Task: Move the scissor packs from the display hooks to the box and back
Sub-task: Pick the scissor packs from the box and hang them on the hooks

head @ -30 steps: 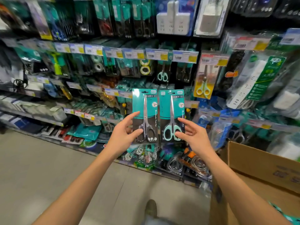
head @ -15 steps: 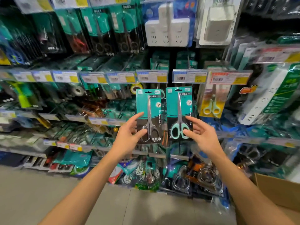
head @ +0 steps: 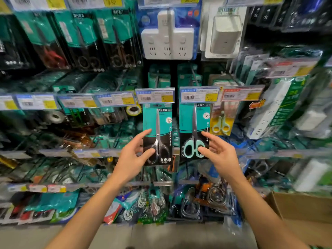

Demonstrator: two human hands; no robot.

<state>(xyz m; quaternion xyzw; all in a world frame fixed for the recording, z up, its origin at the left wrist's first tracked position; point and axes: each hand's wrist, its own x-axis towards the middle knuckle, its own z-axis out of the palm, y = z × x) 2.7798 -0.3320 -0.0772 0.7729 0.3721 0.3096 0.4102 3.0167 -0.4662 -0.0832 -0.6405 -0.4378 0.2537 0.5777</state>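
Observation:
Two teal-and-black scissor packs hang side by side against the display, their tops just under the price tags. My left hand (head: 133, 157) pinches the lower left edge of the pack with black-handled scissors (head: 158, 126), thumb on its front. My right hand (head: 219, 155) pinches the lower right edge of the pack with mint-handled scissors (head: 195, 123). Whether the hang holes sit on the display hooks (head: 195, 74) is hidden by the tags. A corner of the cardboard box (head: 303, 212) shows at the lower right.
Rows of hanging packs fill the wall: more scissors (head: 115, 40) upper left, white power adapters (head: 168, 38) above, a yellow small-scissors pack (head: 221, 121) right of mine. Price tag strips (head: 154, 95) run across. Grey floor (head: 161, 236) lies below.
Both hands have raised the two packs up and forward to the hook row under the price tags. The view has moved closer to the display and the box has slid toward the frame's corner.

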